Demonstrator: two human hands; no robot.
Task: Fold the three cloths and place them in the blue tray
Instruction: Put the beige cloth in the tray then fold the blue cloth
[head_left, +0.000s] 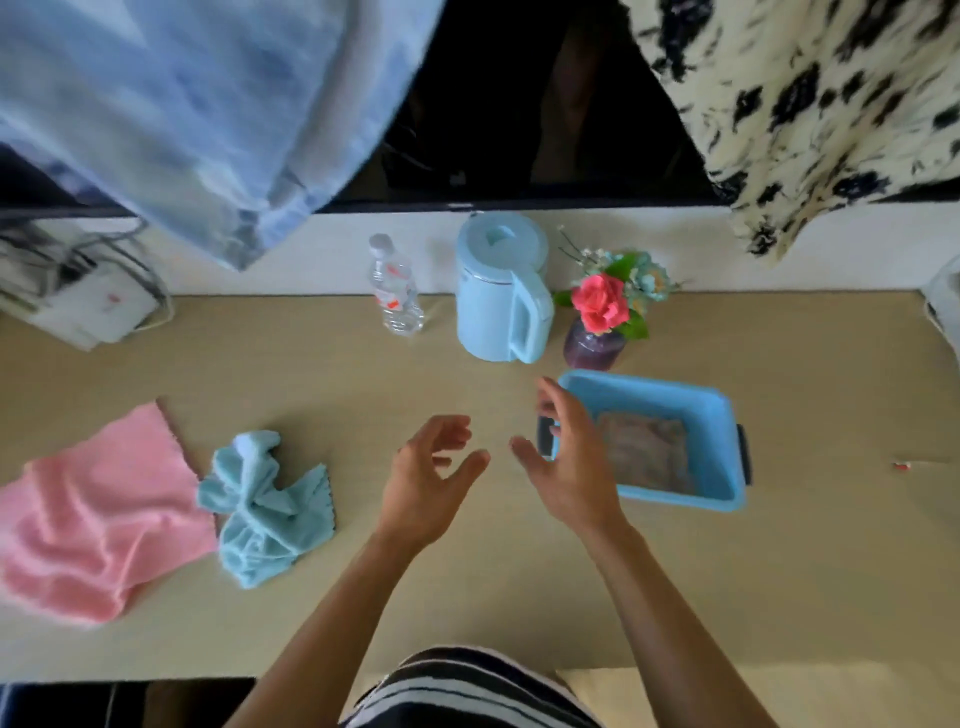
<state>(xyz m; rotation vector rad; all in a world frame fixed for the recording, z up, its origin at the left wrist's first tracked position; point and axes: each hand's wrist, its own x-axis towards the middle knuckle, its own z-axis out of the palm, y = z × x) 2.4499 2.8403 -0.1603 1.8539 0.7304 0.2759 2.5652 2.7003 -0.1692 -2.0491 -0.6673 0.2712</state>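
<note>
Blue tray (722, 415) sits on the desk (519, 571) at right, a folded brownish cloth (649, 457) inside. The right hand (569, 467) hovers at its left rim, the left hand (428, 480) beside it; both have fingers spread, holding nothing. A crumpled teal cloth (262, 506) touches a pink cloth (98, 512) at far left. A kettle (501, 288), bottle (395, 286) and flowers (605, 299) stand behind.

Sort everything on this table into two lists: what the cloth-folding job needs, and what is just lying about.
Job: pink cloth; blue cloth; blue tray, with a folded cloth already inside; both hands open, empty.

Lying about: bottle; kettle; flower vase; power strip.
</note>
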